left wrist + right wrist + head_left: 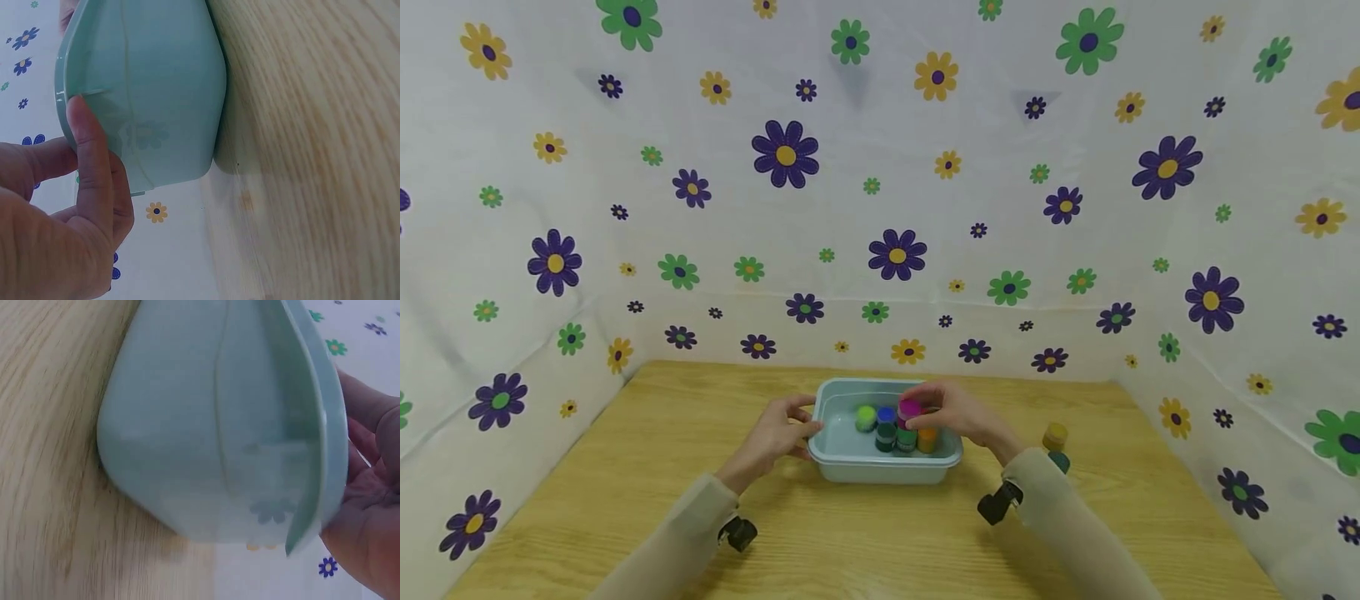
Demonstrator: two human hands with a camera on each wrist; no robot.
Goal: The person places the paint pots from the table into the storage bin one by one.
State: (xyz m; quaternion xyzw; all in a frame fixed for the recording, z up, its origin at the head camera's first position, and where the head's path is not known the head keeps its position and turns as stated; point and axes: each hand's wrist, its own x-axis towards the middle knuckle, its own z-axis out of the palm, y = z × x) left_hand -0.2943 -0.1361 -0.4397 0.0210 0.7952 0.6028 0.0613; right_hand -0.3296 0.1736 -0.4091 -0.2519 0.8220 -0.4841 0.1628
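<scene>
A pale blue plastic basin [883, 472] stands on the table, with several small paint jars in its right half. My left hand [778, 432] grips the basin's left rim, the thumb on top; the left wrist view shows its fingers [94, 169] at that rim. Inside the basin's right end, my right hand [955, 410] pinches a magenta paint jar [909, 411] above the others. Below and around it are a dark green jar [886, 437], a green jar [906, 440], an orange jar [927, 440], a blue-lidded jar [887, 414] and a lime jar [866, 418].
To the right of the basin a yellow jar [1055, 436] rests on the wooden table [820, 542]. A dark green jar [1059, 462] shows partly behind my right forearm. White flowered cloth [850, 208] hangs behind the table and on both sides.
</scene>
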